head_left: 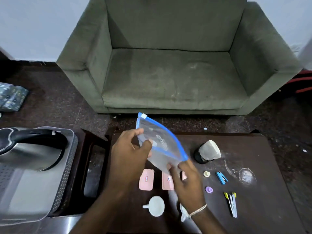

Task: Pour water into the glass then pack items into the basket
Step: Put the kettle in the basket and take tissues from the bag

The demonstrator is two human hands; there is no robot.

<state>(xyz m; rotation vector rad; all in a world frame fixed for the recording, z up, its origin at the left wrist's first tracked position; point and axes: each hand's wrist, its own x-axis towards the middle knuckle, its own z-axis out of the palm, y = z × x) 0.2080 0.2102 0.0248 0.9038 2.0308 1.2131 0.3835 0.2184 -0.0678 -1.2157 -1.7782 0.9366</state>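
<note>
Basket (67,166) at left holds only the kettle (30,149); tabletop (253,200) items lie unpacked. Left hand (130,152) and right hand (187,181) each pinch the zip pouch (162,146) above the tabletop. Glass (246,176) appears empty, so pouring seems not yet done.

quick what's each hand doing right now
Left hand: closed on the upper edge of the clear plastic zip pouch with blue trim.
Right hand: pinching the same pouch's lower corner.
</note>
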